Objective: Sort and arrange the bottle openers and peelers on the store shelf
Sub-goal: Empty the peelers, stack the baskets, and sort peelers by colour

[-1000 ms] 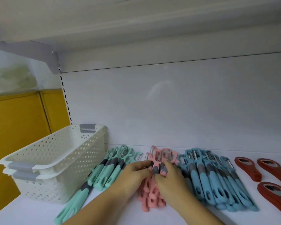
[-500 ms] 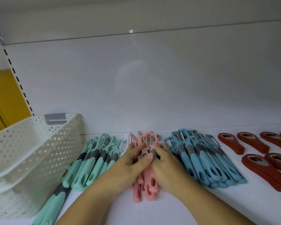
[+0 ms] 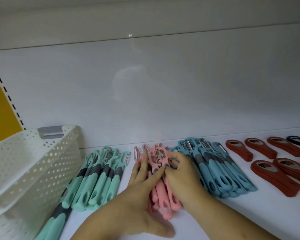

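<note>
Left hand (image 3: 139, 186) lies along the left flank of the pink peelers (image 3: 164, 205), its fingers stretched nearly straight and pressed against the pile. Its thumb is blurred low in the view, so I cannot tell whether it hooks under anything. Right hand (image 3: 184, 174) sits on the pile's right side with its fingers curled over the top, and it seems to grip the grey neck of one peeler just below the blade. The two hands meet at the fingertips across the heap.

The pink peelers lie on the white shelf (image 3: 249, 219), handles toward the camera and blades toward the back panel (image 3: 163, 92). They sit between the mint-green peelers (image 3: 97, 179) on the left and the blue peelers (image 3: 220, 174) on the right, which lie just beside the right hand. Further right, apart from the blue pile, the red bottle openers (image 3: 275, 174) lie in stacked rows. One black opener (image 3: 298, 142) shows at the far edge near the back. At the left end stands a white perforated basket (image 3: 33, 161) with a grey handle, just beside the mint-green peelers.
</note>
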